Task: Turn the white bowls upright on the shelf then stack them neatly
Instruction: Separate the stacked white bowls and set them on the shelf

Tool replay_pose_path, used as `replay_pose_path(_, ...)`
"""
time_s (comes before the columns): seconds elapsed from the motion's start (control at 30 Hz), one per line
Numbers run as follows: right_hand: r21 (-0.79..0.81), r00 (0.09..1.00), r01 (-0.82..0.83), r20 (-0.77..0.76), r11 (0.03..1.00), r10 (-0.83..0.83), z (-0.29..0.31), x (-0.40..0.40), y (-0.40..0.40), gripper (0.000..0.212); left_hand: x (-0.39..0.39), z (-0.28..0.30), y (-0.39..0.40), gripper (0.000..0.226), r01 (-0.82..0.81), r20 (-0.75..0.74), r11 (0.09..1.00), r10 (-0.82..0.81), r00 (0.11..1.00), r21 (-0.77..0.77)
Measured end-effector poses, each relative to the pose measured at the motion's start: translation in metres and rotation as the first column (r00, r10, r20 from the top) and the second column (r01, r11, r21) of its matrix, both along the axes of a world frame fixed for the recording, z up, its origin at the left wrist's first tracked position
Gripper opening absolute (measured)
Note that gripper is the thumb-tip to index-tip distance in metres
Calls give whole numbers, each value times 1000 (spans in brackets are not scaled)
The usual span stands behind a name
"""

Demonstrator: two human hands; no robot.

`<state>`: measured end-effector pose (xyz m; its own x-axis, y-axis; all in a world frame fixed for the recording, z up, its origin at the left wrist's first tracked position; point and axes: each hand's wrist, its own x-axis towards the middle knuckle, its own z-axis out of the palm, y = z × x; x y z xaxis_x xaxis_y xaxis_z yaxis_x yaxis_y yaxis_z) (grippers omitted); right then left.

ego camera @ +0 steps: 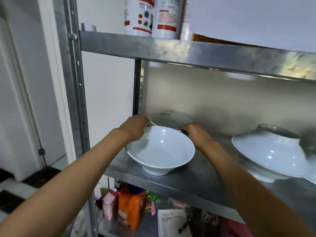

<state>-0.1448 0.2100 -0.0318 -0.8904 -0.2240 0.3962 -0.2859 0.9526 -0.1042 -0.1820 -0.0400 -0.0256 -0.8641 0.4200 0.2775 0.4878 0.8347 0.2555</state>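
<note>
A white bowl stands upright on the metal shelf near its left front. Directly behind it is a second white bowl with small dark writing on it, partly hidden. My left hand and my right hand reach in over the front bowl's far rim, fingers curled where the two bowls meet. Which of the two rims they grip is hidden. At the right, another white bowl lies upside down and tilted, its foot ring pointing up and back.
The upper shelf hangs low above the bowls and carries two white and red canisters. A steel upright stands at the left. The shelf below holds an orange bottle, cartons and papers. Another white piece shows at the right edge.
</note>
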Motion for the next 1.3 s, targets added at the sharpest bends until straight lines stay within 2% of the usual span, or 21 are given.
replay_pose_path(0.17,-5,1000,2,-30,1000,-3,-3,-13,-4,23,-4,4,-11,39,-45,-19,999,45,999,-2)
replay_pose_path(0.27,40,998,9,-62,999,-6,-6,-26,-10,16,-7,4,-22,41,-126,-42,992,126,991,8)
replay_pose_path(0.37,28,998,1,-66,1000,1,-9,-39,-16,22,-9,2,-27,42,-156,-36,988,156,987,3)
replay_pose_path(0.47,10,997,-27,-75,1000,27,-13,-38,-16,26,-10,2,-21,33,-181,-73,982,178,981,-47)
replay_pose_path(0.53,-2,996,-22,-83,1000,22,-15,-31,-16,41,-6,2,-10,27,-174,-116,983,165,979,-67)
replay_pose_path(0.6,-24,998,9,-65,1000,-11,-16,-23,-15,53,-2,1,4,29,-118,-152,989,103,983,-90)
replay_pose_path(0.67,-25,998,13,-63,1000,-15,-14,-14,-13,56,5,1,22,40,-61,-201,984,26,979,-169)
replay_pose_path(0.73,-11,994,24,-109,1000,-25,-9,-1,-3,56,12,2,40,48,-33,-229,975,-19,973,-218)
replay_pose_path(0.87,-33,975,73,-208,997,-79,5,39,22,58,30,8,77,53,57,-215,974,-105,971,-218)
replay_pose_path(0.97,-19,962,116,-246,993,-117,17,71,45,62,41,18,107,56,113,-231,974,-158,960,-195)
replay_pose_path(1.07,-27,933,179,-313,983,-178,27,106,71,62,61,28,142,63,235,-256,964,-259,931,-122)
replay_pose_path(1.2,-74,869,249,-423,966,-256,37,150,103,55,96,38,186,65,404,-262,914,-399,879,-34)
replay_pose_path(1.3,-94,845,297,-438,950,-308,37,179,128,55,116,39,218,63,474,-266,881,-457,849,-3)
